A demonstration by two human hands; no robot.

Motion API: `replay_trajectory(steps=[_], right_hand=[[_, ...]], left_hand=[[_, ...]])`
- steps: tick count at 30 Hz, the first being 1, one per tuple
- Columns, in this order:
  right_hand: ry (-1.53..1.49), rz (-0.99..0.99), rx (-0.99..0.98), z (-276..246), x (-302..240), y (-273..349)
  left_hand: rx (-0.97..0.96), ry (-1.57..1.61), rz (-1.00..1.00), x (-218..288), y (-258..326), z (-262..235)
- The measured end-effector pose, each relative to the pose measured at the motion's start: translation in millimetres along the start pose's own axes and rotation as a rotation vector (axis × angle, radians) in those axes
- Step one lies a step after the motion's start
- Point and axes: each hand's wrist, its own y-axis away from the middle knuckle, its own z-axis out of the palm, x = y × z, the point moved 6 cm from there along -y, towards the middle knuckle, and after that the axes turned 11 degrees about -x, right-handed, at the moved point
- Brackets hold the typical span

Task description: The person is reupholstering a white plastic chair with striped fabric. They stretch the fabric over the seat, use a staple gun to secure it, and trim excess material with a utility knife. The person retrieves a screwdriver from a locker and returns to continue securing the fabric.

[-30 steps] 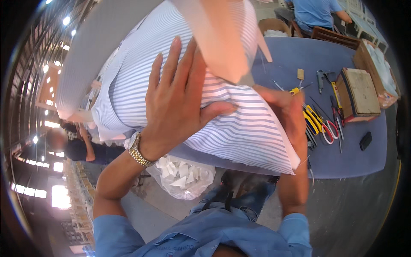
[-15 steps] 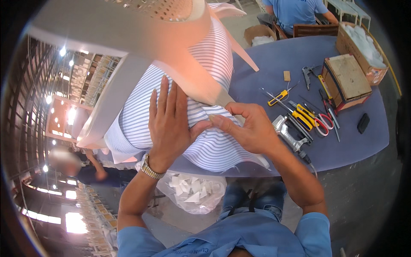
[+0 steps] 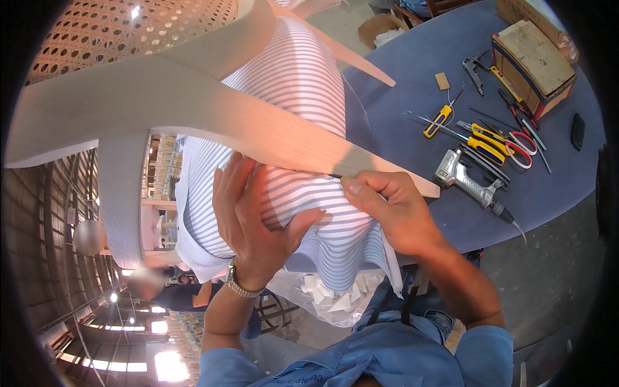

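Observation:
A pale wooden chair frame [image 3: 309, 143] lies tipped on the table, with a cane panel [image 3: 151, 32] at the upper left. Blue-and-white striped fabric [image 3: 303, 77] covers its padded part and hangs loose toward me. My left hand [image 3: 248, 216] rests on the cloth below a wooden rail, fingers extended and thumb apart. Against that rail's lower edge, my right hand [image 3: 396, 209] pinches the fabric between thumb and curled fingers. A small dark strip shows beside those fingertips; I cannot make out what it is.
On the blue-grey table [image 3: 412, 84] lie a staple gun [image 3: 465, 177] with a hose, yellow-handled screwdrivers, red-and-white scissors [image 3: 521, 149], an air gun [image 3: 474, 74] and a black object [image 3: 577, 132]. A cardboard box [image 3: 535, 61] stands at right. Below hangs a plastic bag of scraps [image 3: 338, 303]. People are at left.
The chair appears lower and turned, its rail now running across above both hands. My right hand has moved along the rail's edge. The left hand's fingers have bent slightly, and its thumb has left the right hand.

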Motion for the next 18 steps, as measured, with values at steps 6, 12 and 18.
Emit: replay_trajectory(steps=[6,12,18], right_hand=[[-0.075,0.028,-0.117,-8,7,-8],[-0.088,0.060,-0.150,-13,20,-13],[-0.209,0.126,-0.124,2,40,-8]], left_hand=[[-0.078,-0.086,0.221,17,-11,-14],[-0.481,-0.280,0.426,49,-56,-36],[-0.874,-0.214,0.486,67,-95,-23]])
